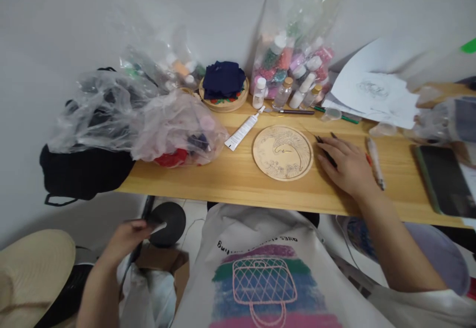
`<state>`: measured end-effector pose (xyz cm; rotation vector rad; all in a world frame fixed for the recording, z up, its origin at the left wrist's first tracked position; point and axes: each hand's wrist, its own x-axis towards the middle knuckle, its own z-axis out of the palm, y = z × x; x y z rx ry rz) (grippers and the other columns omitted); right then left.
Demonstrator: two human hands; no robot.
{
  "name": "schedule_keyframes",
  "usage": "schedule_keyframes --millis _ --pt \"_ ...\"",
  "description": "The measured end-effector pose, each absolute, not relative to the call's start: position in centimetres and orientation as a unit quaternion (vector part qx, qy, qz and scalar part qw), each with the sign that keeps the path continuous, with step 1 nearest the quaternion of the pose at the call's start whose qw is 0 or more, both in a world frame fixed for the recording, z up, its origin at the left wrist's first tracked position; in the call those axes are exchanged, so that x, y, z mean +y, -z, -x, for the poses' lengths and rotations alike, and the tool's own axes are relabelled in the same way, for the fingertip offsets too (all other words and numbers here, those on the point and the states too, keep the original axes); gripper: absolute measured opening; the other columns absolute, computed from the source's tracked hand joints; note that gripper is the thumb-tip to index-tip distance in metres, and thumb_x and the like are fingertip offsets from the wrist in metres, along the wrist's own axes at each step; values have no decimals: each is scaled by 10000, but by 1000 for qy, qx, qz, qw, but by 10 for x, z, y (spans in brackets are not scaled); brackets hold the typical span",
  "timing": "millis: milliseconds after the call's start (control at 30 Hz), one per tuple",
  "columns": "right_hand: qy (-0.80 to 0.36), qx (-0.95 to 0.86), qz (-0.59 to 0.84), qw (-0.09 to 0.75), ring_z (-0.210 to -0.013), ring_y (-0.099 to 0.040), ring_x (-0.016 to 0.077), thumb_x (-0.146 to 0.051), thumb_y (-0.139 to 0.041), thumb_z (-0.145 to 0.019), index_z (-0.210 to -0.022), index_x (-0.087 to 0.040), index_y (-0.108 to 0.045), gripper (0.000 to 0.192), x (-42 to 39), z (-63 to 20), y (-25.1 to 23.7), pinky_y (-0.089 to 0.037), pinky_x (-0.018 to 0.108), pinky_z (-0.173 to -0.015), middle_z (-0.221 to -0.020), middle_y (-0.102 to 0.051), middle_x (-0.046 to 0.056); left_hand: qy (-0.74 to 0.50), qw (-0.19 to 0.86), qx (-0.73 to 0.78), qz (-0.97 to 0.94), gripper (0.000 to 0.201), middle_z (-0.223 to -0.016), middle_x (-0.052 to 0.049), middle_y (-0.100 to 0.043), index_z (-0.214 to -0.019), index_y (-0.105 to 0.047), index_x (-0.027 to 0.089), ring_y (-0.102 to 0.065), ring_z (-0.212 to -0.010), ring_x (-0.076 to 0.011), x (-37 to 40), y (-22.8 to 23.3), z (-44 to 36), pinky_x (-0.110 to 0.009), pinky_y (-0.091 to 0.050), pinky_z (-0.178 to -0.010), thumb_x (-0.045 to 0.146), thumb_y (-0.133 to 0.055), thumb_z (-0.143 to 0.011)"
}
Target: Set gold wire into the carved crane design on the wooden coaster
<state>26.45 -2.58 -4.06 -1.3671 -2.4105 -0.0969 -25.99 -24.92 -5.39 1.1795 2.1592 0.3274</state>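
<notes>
My right hand [344,164] rests on the wooden table, its fingers closed over a dark, slender tool [329,158] that is mostly hidden under them. Just left of these fingers lies a round wooden plaque [283,153] with a raised rim and fine dark line drawing around a crescent shape. Below the table's front edge, my left hand [128,238] is out at the left, thumb and fingers pinched together. A small dark and pale thing shows at its fingertips, too blurred to name. A white tube [243,130] lies beyond the plaque to the left.
Plastic bags [178,129] and a black cloth item [85,171] crowd the table's left. Small bottles [282,93] stand before a bag of colored jars [293,62]. Dark cloth [224,80] sits on a round box. Papers [372,87], a white pen [376,163] and a phone [448,179] lie right.
</notes>
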Motion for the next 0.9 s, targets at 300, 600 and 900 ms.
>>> schedule_keyframes --millis 300,600,900 --pt "-133 -809 497 284 -1035 -692 298 -333 -557 -911 -1088 -176 -684 269 -48 -231 -5 -556 488 -897 -1098 -733 139 -579 557 464 -372 170 -534 58 -612 -727 -687 207 -439 -419 -66 -151 -51 162 -178 -277 -373 126 -808 -640" --pt "-660 -472 360 460 -902 -733 172 -559 -527 -921 -1033 -298 -729 349 -73 -122 -21 -601 325 -825 -944 -769 11 -495 857 105 -104 504 -795 -32 -692 -1234 -646 156 -614 -695 -145 -91 -34 13 -261 -506 -627 432 -629 -813" --pt "-619 -485 368 495 -857 -723 89 -333 -594 -933 -977 -236 -706 154 -72 -114 -34 -571 184 -774 -943 -776 4 -480 837 116 -237 588 -645 6 -658 -1404 -483 242 -583 -511 -137 -106 -16 11 -252 -428 -520 598 -406 -942"
